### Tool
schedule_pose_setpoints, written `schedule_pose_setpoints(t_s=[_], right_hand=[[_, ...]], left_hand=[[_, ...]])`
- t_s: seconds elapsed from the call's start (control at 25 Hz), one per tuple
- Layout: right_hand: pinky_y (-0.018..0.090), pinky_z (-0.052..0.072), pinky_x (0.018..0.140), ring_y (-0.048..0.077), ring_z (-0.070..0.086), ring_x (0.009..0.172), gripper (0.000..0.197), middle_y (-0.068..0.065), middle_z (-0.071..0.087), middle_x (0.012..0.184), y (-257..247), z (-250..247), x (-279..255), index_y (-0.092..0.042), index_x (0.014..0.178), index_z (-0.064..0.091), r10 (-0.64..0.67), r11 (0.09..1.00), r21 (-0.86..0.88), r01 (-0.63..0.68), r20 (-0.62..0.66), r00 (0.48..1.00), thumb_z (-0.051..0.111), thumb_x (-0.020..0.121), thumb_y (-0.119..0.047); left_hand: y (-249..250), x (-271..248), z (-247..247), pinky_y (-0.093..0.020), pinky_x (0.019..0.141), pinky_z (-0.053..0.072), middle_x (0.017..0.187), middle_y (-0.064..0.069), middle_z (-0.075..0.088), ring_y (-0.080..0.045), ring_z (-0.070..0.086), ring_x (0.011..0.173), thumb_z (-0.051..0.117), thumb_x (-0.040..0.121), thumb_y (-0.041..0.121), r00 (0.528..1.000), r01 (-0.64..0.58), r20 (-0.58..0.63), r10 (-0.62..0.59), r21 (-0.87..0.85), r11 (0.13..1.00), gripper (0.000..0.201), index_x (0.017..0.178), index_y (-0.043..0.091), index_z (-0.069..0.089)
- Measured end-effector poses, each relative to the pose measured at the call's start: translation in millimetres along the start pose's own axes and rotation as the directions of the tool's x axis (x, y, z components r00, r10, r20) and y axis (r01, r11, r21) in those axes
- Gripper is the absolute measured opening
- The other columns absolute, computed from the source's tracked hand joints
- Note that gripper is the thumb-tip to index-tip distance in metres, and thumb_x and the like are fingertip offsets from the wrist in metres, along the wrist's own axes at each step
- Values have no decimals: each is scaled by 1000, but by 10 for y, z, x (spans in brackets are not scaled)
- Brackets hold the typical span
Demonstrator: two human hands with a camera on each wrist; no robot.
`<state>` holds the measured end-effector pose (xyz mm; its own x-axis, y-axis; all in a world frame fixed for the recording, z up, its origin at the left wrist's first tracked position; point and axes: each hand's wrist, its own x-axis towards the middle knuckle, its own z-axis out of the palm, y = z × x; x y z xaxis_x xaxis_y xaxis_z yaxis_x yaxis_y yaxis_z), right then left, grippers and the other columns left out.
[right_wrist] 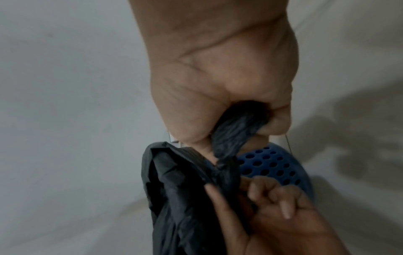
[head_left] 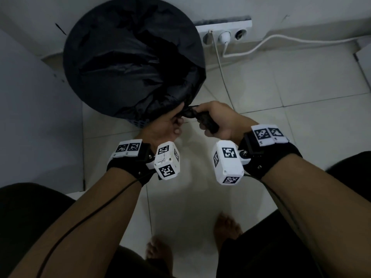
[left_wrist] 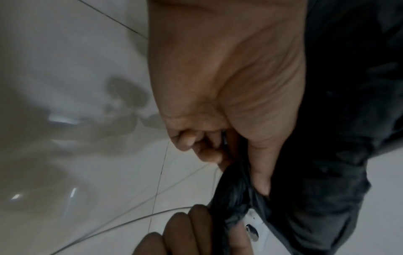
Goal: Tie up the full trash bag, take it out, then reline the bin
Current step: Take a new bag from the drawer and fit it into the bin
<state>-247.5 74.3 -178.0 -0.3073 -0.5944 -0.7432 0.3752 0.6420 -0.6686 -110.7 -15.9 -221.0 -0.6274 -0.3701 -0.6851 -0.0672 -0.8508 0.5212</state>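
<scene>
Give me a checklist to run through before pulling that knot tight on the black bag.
1. Right hand grips one twisted end of the trash bag: ok.
2. Left hand holds the bag plastic beside the knot: ok; its fingers curl at the gathered neck.
3. Knot formed between the hands: ok; the right wrist view shows a small twist.
4. Knot fully tight: cannot tell.
5. Bag sitting in the blue bin, not yet lifted: ok.
6. White cable on the floor clear of the hands: ok.

White tiled floor — a blue perforated bin, white cable and bare feet on it.
</scene>
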Motion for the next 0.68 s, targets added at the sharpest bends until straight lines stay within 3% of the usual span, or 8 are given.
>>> schedule_pose_setpoints(t_s=[0.08,0.16,0.28,0.36,0.44,0.52,0.56,0.68], right_hand=[[21,28,43,13,42,51,4,2,52,65,8,-17,55,-17,89,62,-101,994,-36,100,-32,994,59,90,-14],[22,40,48,11,53,55,10,-1,63,69,83,-33,81,-22,97,69,-381,912,-177,370,-28,924,63,90,-18],[29,54,70,8,67,72,22,-8,76,81,243,-96,122,-25,100,79,-634,554,-615,561,125,763,66,90,-40],[34,50,65,13,61,67,30,-6,70,74,268,-93,129,-21,92,77,-666,393,-756,524,158,729,57,95,-42],[31,41,58,10,52,61,37,-9,58,67,253,-57,118,-12,86,69,-566,530,-701,476,125,815,48,100,-39],[26,30,53,8,45,53,37,-7,52,64,185,-47,68,-11,76,62,-250,915,-299,269,101,963,44,102,-30],[24,27,51,8,42,51,36,-5,50,63,133,-58,34,-14,72,58,-68,995,-67,78,141,988,43,101,-27],[19,17,41,5,28,38,24,-7,39,55,40,-141,53,-15,76,54,118,977,153,-146,177,977,46,97,-21]], left_hand=[[7,47,62,-11,38,31,85,6,58,-1,47,50,68,91,17,996,-56,-77,52,-45,997,7,95,16,61],[3,53,99,-10,37,31,81,5,61,0,48,47,67,92,11,986,-104,-141,92,-84,991,5,92,14,62],[-10,63,101,-12,36,30,75,3,58,-2,44,54,67,92,13,972,-123,-208,113,-37,992,8,87,13,61],[-15,64,74,-12,35,30,74,5,55,-3,42,53,67,93,21,975,-86,-205,89,26,996,11,88,15,60],[-29,53,65,-13,37,31,76,5,52,-2,45,53,63,95,28,987,-57,-146,59,18,998,13,92,15,59],[-43,28,94,-13,42,34,82,5,55,-3,48,59,58,96,27,999,-32,-39,30,-47,998,14,97,14,61],[-58,15,105,-14,44,35,85,5,59,-3,49,62,56,95,25,1000,-21,19,23,-82,996,14,100,14,63],[-66,-22,150,-13,49,41,82,5,67,-2,53,61,55,96,11,998,-40,35,46,-155,987,9,94,10,64]])
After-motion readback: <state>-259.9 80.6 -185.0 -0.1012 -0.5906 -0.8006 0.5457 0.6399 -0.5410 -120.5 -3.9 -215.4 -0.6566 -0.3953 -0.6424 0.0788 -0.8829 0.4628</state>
